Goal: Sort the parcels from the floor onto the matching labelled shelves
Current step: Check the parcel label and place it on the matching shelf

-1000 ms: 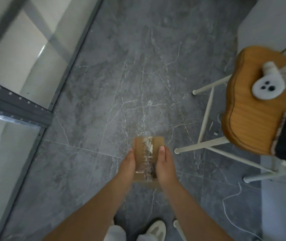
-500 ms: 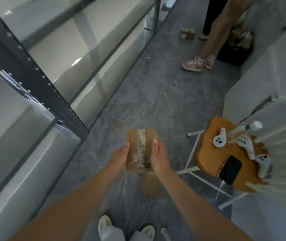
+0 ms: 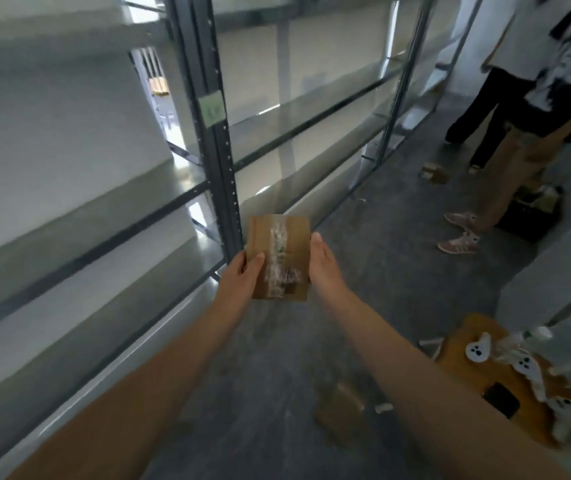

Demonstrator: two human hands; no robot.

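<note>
Head view: a flat brown cardboard parcel (image 3: 279, 256) with a clear tape strip is clamped between the left hand (image 3: 242, 277) and right hand (image 3: 324, 263), held above the grey marbled floor (image 3: 398, 271). Left, grey metal shelves (image 3: 104, 216) bear a green label (image 3: 212, 107). Near right, a wooden stool (image 3: 478, 372).

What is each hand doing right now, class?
Left hand: closed on the cardboard parcel, left edge.
Right hand: holding the same parcel, right edge.
</note>
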